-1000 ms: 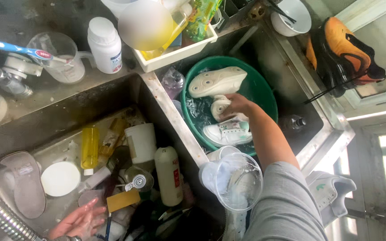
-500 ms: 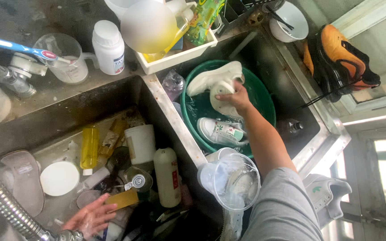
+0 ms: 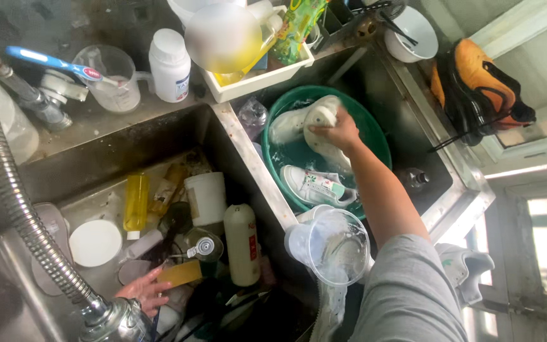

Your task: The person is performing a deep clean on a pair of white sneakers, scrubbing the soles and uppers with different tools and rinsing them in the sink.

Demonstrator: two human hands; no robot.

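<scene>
My right hand (image 3: pixel 338 131) reaches into a green basin (image 3: pixel 375 130) in the right sink and grips a white shoe (image 3: pixel 314 120) at its heel, lifted above the water. A second white shoe (image 3: pixel 318 185) with green marks lies lower in the basin. My left hand (image 3: pixel 144 291) rests low in the left sink, fingers apart, beside a yellow sponge (image 3: pixel 182 273) and a small spray bottle (image 3: pixel 201 244); it holds nothing that I can see.
The left sink holds a yellow bottle (image 3: pixel 136 201), white cup (image 3: pixel 206 197), white bottle (image 3: pixel 242 244) and a round white lid (image 3: pixel 95 242). A flexible metal hose (image 3: pixel 14 190) crosses at left. A clear measuring jug (image 3: pixel 333 246) sits on the divider. An orange shoe (image 3: pixel 476 82) lies at the right.
My right hand moved from the lower shoe up to the upper shoe and took hold of it. My left hand stayed low in the left sink.
</scene>
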